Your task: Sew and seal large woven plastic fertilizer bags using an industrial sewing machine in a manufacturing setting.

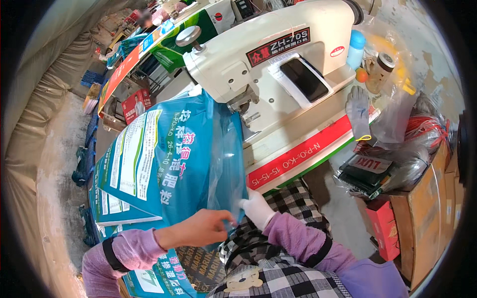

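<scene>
A blue printed plastic sack (184, 149) with a clear inner liner (226, 159) spreads before me, its upper part at the needle area of a cream sewing machine (233, 69). My left hand (201, 228) is bare, its fingers curled in a pinch at the sack's near edge. Just right of it, my right hand (258, 211), in a white glove, grips the sack's right edge. The exact hold of the left fingertips is partly hidden by the curled hand. More stacked blue sacks (159, 278) lie below and left of my arms.
A phone (304, 79) rests on the machine bed. To the right are a grey glove (358, 114), a blue bottle (356, 49), a jar (380, 73), an orange fruit (361, 75) and a cardboard box (417, 213). Another person (146, 20) is far off at upper left.
</scene>
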Action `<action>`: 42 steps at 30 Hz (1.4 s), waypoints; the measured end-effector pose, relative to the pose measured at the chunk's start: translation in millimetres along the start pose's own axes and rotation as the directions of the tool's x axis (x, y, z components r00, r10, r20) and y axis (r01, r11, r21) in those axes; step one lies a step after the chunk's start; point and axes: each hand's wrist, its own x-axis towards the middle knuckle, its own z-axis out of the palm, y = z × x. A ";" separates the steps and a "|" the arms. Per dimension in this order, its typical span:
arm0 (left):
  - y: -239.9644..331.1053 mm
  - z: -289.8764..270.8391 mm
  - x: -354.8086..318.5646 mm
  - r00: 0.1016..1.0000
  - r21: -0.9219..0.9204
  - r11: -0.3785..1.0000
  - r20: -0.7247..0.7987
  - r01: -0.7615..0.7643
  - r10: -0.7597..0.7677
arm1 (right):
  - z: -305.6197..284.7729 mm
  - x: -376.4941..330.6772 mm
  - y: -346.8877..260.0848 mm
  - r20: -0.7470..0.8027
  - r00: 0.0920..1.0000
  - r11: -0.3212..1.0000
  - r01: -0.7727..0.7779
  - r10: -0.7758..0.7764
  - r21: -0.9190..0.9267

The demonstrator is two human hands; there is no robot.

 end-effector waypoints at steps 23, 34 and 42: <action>26.3 93.3 51.1 0.694 0.874 0.119 0.283 -0.470 0.662 | -21.9 34.1 -87.7 -0.187 0.954 0.139 -0.158 -0.234 -0.978; 26.5 -58.1 129.2 0.502 0.950 0.278 -0.174 -0.140 0.847 | -21.9 3.0 -72.7 -0.232 0.969 -0.046 -0.236 -0.086 -0.971; -14.6 -98.4 119.9 0.854 0.959 0.265 -0.221 0.101 0.472 | -12.0 -7.9 -67.9 -0.122 0.967 0.054 -0.113 -0.223 -0.992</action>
